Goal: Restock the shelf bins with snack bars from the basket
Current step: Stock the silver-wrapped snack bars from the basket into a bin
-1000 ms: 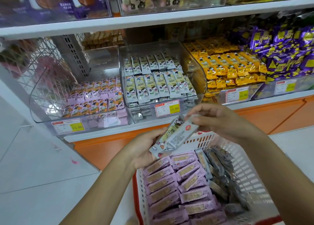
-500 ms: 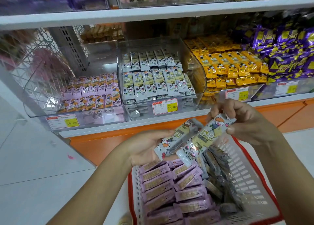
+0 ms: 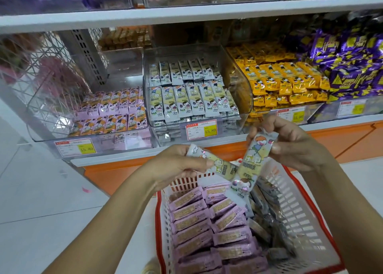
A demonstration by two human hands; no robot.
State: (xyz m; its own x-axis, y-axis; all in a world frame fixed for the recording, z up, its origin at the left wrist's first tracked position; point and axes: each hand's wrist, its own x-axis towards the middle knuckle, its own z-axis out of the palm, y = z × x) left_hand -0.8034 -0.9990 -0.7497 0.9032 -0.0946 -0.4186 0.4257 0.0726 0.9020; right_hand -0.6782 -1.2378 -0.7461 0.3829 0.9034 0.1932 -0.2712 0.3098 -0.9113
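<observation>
My left hand (image 3: pixel 176 166) grips a pale grey snack bar (image 3: pixel 215 164) by its left end, above the basket's far rim. My right hand (image 3: pixel 290 143) pinches the top of a second grey bar (image 3: pixel 251 159), which hangs tilted and crosses the first. Below them a white basket with a red rim (image 3: pixel 298 217) holds rows of lilac bars (image 3: pixel 199 228) on the left and grey bars (image 3: pixel 267 209) on the right. Straight ahead, a clear shelf bin (image 3: pixel 234 70) holds matching grey bars (image 3: pixel 190 102) in rows. A clear bin to its left holds lilac bars (image 3: pixel 116 112).
Yellow snack packs (image 3: pixel 286 81) fill the bin to the right, and purple packs (image 3: pixel 352 66) lie beyond them. Price tags (image 3: pixel 201 129) front each bin. A white shelf board (image 3: pixel 186 15) runs overhead. An orange base panel (image 3: pixel 116 174) sits under the shelf, with white floor at left.
My right hand has drawn its grey bar up and to the right, away from the left hand's bar, turning it more upright. The view has shifted slightly closer to the shelf.
</observation>
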